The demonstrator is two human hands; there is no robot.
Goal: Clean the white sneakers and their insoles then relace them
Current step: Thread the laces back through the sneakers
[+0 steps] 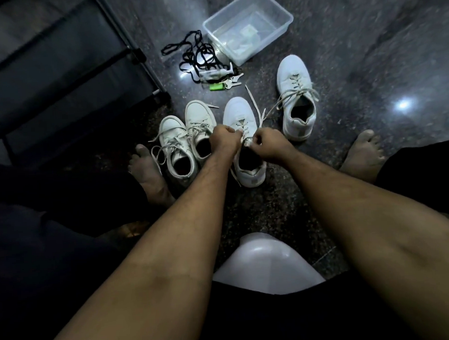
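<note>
Several white sneakers stand on the dark floor between my bare feet. Both hands work at the middle sneaker (239, 113), toe pointing away from me. My left hand (223, 139) grips its white lace (255, 110) at the upper eyelets. My right hand (268, 143) pinches the lace at the tongue; loose ends trail up to the right. Two more laced sneakers (177, 138) (200, 114) sit side by side on the left. Another laced sneaker (294, 91) lies apart at the right.
A clear plastic tub (249, 24) holding water stands at the back. Black laces (196, 56), keys (231, 80) and a small green object (216, 87) lie in front of it. A dark metal-framed rack (74, 60) fills the left. A white stool edge (267, 265) shows below.
</note>
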